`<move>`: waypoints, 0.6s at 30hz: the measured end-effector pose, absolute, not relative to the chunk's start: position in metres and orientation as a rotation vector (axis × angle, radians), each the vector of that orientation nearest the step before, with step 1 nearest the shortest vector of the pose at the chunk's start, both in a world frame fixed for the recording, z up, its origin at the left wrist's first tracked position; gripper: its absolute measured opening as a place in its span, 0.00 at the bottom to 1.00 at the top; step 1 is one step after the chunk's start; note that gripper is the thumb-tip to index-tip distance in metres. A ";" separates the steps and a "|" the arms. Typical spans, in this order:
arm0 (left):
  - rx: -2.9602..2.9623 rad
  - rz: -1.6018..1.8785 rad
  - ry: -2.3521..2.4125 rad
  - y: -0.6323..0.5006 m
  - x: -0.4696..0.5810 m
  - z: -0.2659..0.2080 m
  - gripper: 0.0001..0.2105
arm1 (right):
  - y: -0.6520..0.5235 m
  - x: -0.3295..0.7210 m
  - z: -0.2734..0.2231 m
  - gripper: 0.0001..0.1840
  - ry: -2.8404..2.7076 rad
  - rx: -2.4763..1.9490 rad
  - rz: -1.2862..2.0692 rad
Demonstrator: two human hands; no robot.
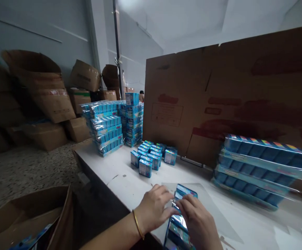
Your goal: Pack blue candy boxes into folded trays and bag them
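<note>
Head view: the left hand (pixel 154 208) and the right hand (pixel 199 217) meet over one blue tray of boxes (pixel 179 233), which lies beneath and between them and runs toward the wearer. Both hands have bent fingers, tips close together at the tray; whether either one pinches it cannot be told.

The edge of the white table (pixel 119 180) passes under the left forearm and drops away to its left, above one open carton (pixel 68 211). Ahead of the left hand, bare tabletop gives room as far as a cluster of small blue boxes (pixel 145 168); roughly ten show, overlapping too much for a sure count. Beyond both hands, one tall cardboard panel (pixel 177 104) closes off the far side. Right of the right hand, a flat pale sheet (pixel 210 201) leaves low space before one wrapped stack (pixel 255 173), seemingly three trays high.

Far ahead and left of the left hand stand two wrapped piles (pixel 106 130), the farther topped by one single box (pixel 131 99). One bracelet (pixel 137 224) circles the left wrist.
</note>
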State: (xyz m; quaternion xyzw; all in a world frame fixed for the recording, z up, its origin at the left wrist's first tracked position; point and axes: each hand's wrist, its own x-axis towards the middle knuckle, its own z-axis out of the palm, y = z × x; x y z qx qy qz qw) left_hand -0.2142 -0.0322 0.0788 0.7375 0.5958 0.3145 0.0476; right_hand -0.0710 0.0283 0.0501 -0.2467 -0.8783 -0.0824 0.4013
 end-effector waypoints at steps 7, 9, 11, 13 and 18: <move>2.189 1.127 1.833 -0.036 -0.212 0.075 0.09 | 0.036 -0.040 0.026 0.14 -2.339 -0.760 -0.424; 2.155 1.292 1.679 -0.038 -0.215 0.069 0.09 | 0.048 -0.016 0.012 0.11 -2.315 -0.954 -0.407; 1.986 1.489 1.663 -0.035 -0.220 0.057 0.09 | 0.059 0.004 0.000 0.10 -2.238 -1.217 -0.307; 1.583 1.623 1.741 -0.027 -0.224 0.041 0.10 | 0.062 0.012 -0.006 0.12 -2.158 -1.383 -0.210; 0.460 1.524 1.404 0.004 -0.223 0.019 0.12 | 0.048 -0.013 0.011 0.21 -1.994 -1.306 -0.112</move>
